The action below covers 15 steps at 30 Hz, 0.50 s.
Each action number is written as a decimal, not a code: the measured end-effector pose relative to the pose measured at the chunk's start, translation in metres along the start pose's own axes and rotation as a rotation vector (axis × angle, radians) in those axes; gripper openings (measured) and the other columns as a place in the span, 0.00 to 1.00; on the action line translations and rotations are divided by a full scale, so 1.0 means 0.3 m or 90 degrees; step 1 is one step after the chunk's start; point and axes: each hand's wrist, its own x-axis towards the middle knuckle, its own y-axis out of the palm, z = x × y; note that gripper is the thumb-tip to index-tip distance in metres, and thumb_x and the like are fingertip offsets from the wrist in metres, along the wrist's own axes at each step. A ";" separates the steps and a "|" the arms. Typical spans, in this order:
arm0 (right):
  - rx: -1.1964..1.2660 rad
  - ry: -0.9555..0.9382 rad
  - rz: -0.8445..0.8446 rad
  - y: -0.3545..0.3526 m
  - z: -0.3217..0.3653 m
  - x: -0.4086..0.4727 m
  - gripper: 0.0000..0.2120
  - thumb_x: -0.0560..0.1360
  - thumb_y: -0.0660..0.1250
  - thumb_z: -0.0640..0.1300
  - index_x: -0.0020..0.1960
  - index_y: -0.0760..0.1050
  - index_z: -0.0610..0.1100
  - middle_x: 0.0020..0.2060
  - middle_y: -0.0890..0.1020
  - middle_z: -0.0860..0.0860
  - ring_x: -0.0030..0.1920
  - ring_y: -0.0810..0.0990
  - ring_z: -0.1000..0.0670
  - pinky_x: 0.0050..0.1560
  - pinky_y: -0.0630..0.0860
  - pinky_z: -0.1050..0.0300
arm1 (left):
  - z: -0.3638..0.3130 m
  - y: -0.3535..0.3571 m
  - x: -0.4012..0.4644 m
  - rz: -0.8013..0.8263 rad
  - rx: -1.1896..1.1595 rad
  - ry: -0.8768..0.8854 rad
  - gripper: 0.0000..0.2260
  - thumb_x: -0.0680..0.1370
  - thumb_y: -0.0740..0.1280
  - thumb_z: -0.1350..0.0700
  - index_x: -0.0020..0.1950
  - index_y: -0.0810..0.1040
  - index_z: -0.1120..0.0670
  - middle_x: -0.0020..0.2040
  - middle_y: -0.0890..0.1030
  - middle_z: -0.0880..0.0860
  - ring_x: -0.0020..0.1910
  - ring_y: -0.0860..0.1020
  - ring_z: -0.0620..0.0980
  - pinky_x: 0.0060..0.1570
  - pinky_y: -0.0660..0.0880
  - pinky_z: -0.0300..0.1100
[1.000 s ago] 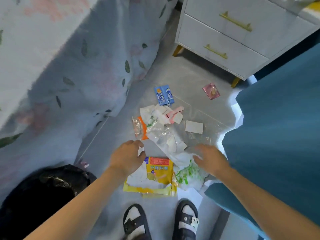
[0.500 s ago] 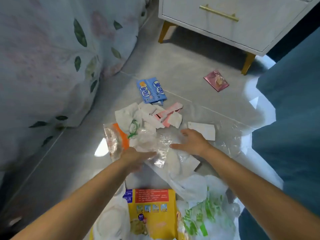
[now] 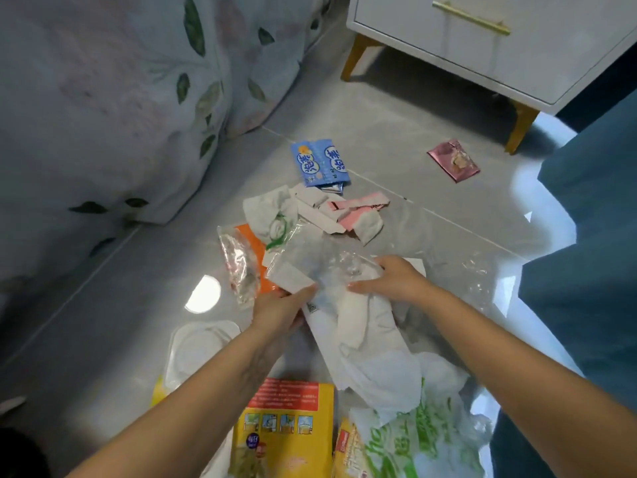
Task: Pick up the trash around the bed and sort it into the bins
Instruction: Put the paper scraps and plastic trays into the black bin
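Trash lies heaped on the grey floor beside the bed. My left hand grips the near left edge of a crumpled clear plastic bag, and my right hand grips its right side. White paper scraps lie under and behind the bag. Farther off lie a blue snack wrapper, a pink wrapper, pink and white paper pieces and an orange-backed clear packet. Close to me lie a yellow package and a green-printed plastic bag.
The bed's leaf-patterned quilt hangs down on the left. A white nightstand with gold legs stands at the back. A teal upholstered piece fills the right side. A white lid-like piece lies left of my forearm.
I have leaned in closer to the pile. Both hands moved forward from above the yellow package and closed on the clear plastic bag, bunching it between them.
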 end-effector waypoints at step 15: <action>0.239 -0.184 0.028 -0.123 0.385 -0.083 0.09 0.69 0.75 0.41 0.48 0.82 0.41 0.41 0.86 0.49 0.41 0.84 0.51 0.47 0.80 0.56 | -0.363 -0.061 -0.172 0.043 0.067 0.220 0.06 0.76 0.70 0.58 0.50 0.82 0.58 0.46 0.85 0.56 0.42 0.84 0.51 0.37 0.82 0.41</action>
